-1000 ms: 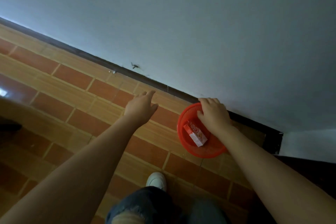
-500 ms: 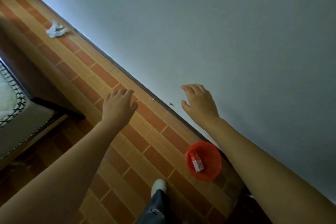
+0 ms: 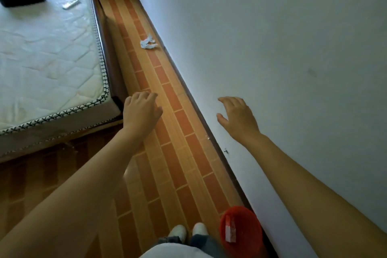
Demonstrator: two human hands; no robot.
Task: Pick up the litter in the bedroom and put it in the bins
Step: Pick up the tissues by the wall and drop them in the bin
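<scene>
Both hands are empty, fingers loosely spread: left hand (image 3: 140, 111) mid-frame, right hand (image 3: 237, 117) beside it. The crumpled tissue (image 3: 148, 42) lies upper centre by the wall; the person probably should walk over, pinch it whole, then return to the red bin (image 3: 247, 224) at lower right.

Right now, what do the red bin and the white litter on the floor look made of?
Red bin: likely plastic, judging by its uniform bright red, slightly glossy wall. White litter: probably tissue or thin paper, matte and crumpled into soft folds; too small to be sure.

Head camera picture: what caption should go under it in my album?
Both empty hands reach toward crumpled paper; red bin holds a box.
</scene>
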